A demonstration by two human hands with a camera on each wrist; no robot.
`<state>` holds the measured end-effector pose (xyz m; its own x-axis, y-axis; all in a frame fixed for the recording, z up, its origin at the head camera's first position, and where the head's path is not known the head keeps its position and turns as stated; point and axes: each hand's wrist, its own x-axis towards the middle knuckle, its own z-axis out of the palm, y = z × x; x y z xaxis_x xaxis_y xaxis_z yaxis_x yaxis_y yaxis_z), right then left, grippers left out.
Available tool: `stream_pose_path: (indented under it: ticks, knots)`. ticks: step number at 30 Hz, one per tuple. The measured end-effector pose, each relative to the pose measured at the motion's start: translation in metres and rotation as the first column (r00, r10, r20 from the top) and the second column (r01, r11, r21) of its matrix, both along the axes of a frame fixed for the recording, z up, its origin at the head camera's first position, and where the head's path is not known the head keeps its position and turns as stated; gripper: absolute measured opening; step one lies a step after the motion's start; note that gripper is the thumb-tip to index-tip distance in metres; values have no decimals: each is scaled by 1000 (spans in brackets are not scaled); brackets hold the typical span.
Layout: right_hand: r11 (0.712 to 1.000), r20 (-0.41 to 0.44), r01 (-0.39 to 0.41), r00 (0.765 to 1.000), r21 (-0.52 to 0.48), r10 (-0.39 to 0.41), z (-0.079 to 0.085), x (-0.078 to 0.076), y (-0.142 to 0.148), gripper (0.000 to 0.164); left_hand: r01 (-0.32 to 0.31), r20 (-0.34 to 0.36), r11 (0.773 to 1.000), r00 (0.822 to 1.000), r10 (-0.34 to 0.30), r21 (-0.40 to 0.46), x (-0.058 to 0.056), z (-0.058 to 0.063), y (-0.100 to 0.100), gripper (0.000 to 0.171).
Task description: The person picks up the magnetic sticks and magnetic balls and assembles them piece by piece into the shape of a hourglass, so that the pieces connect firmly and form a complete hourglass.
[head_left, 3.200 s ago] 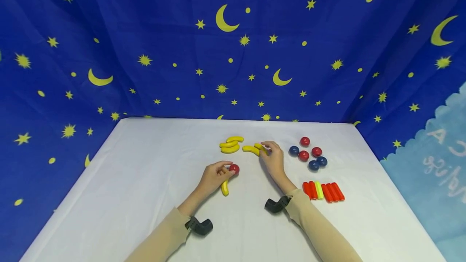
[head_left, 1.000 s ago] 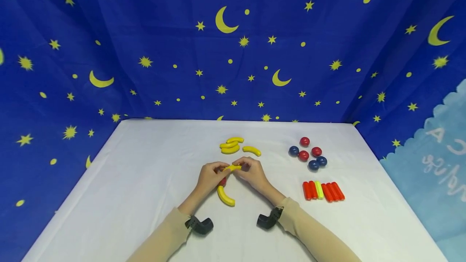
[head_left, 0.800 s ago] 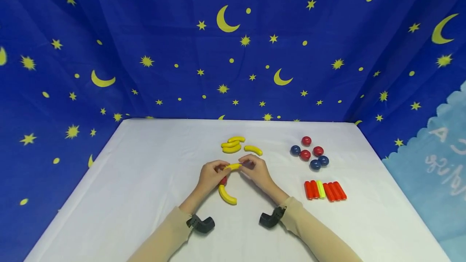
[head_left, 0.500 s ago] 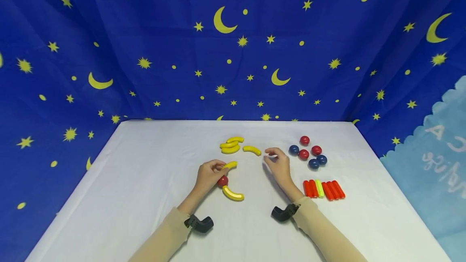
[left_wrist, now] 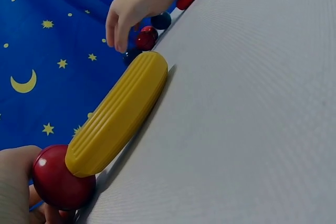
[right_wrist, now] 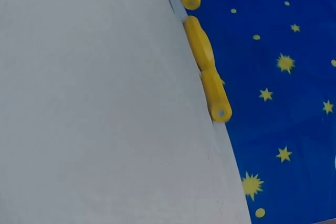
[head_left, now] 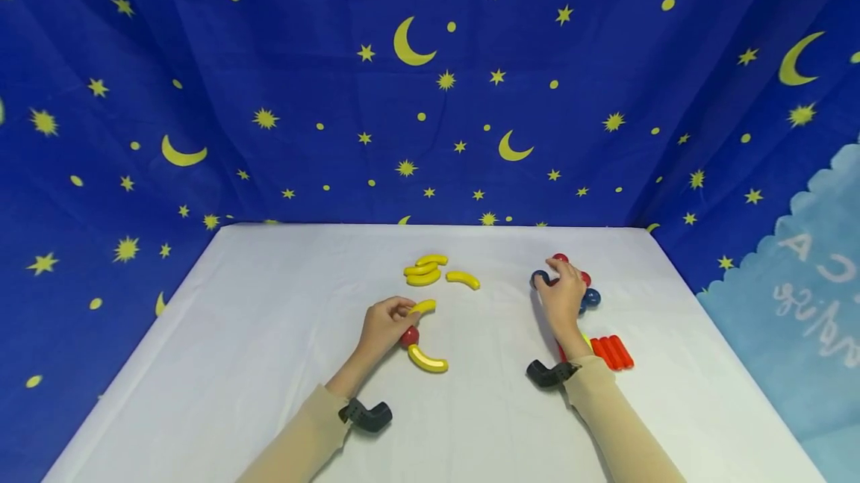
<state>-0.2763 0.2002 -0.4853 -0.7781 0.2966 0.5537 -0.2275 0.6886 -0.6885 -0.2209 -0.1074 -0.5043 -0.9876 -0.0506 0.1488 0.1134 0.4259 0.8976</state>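
The left hand [head_left: 383,328] pinches a curved yellow piece [head_left: 425,306] between thumb and fingers, its far end sticking out beyond them. Just below the hand, a red ball [head_left: 409,337] touches one end of a second yellow piece [head_left: 428,360].

The right hand [head_left: 564,298] has its fingers bent loosely downward, thumb apart, over the balls; whether it touches the blue ball [head_left: 538,279] beside the thumb, I cannot tell. More red and blue balls [head_left: 592,297] lie around it, partly hidden.

Red rods [head_left: 613,353] lie side by side near the right wrist, a lime rod [head_left: 587,339] partly covered. Beyond the left hand, three yellow pieces [head_left: 423,280] lie clustered with a single yellow piece [head_left: 463,280] beside them. The white table [head_left: 269,304] bears all these; a starry blue cloth [head_left: 322,42] hangs behind.
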Motion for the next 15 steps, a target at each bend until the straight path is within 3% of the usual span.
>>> stream_pose_path:
  ticks: [4, 9, 15]
  knots:
    - [998, 98, 10, 995, 63, -16, -2, -1, 4, 36, 6, 0, 1000, 1000, -6, -6, 0, -1, 0, 17]
    - [989, 156, -2, 988, 151, -22, -2, 0, 4, 36, 22, -28, 1000, 999, -22, -20, 0, -1, -2, 18]
    - [995, 142, -13, 990, 99, -1, 0, 1, 3, 35, 28, -29, 1000, 999, -28, 4, 3, 1, -1, 19]
